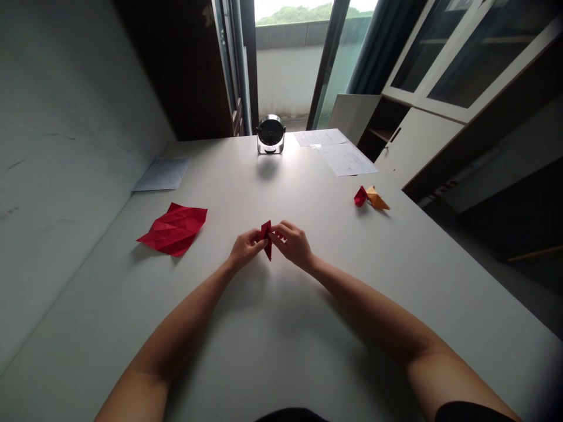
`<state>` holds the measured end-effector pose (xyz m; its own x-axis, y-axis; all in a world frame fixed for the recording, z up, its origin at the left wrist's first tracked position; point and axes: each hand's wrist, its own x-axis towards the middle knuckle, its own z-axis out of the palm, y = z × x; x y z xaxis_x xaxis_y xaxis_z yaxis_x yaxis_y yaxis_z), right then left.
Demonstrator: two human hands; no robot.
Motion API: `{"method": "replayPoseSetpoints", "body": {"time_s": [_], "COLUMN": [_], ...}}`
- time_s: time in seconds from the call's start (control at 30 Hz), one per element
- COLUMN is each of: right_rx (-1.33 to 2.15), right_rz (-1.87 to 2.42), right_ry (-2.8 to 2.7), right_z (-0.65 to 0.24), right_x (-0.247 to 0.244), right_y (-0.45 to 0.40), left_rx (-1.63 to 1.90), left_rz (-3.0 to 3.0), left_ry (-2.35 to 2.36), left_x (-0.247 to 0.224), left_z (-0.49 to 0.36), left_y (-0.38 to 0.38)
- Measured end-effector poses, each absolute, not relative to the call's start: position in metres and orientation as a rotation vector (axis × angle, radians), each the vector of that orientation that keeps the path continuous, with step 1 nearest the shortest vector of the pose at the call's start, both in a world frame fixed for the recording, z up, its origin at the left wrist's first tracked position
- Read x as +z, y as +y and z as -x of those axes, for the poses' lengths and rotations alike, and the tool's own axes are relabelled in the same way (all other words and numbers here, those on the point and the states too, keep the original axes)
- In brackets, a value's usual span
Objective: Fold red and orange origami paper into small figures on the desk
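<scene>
Near the middle of the white table [308,316], a small folded red paper piece [268,251] is held upright between both hands, with pointed ends at top and bottom. My left hand [247,246] pinches its left side with thumb and fingers. On the other side my right hand [292,240] grips its right edge, fingertips near the upper part. A creased, unfolded red sheet [173,228] lies to the left. At the right rest a small red folded piece [360,196] and an orange folded piece [377,199], close together.
A round black-and-silver device [270,133] stands at the table's far edge. Printed papers [345,159] lie at the back right, and more papers [162,174] at the back left by the wall. White cabinets [422,138] stand beyond the right edge.
</scene>
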<state>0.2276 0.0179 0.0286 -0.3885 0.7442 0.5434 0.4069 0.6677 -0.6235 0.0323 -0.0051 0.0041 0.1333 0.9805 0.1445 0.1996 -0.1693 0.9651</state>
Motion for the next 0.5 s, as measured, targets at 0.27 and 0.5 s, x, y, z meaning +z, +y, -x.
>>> {"method": "replayPoseSetpoints", "body": {"time_s": [0.27,0.5], "right_rx": [0.665,1.238], "right_rz": [0.952,0.757], "right_ry": [-1.867,-1.422], "right_z": [-0.224,-0.223], "right_x": [0.028,0.031], "right_y": [0.017,0.021], "left_rx": [1.117,1.180], "left_rz": [-1.490,-1.282], "left_ry": [1.120,1.037], "left_x": [0.004,0.002], "left_z": [-0.034,-0.031], "left_y": [-0.005,0.001]}}
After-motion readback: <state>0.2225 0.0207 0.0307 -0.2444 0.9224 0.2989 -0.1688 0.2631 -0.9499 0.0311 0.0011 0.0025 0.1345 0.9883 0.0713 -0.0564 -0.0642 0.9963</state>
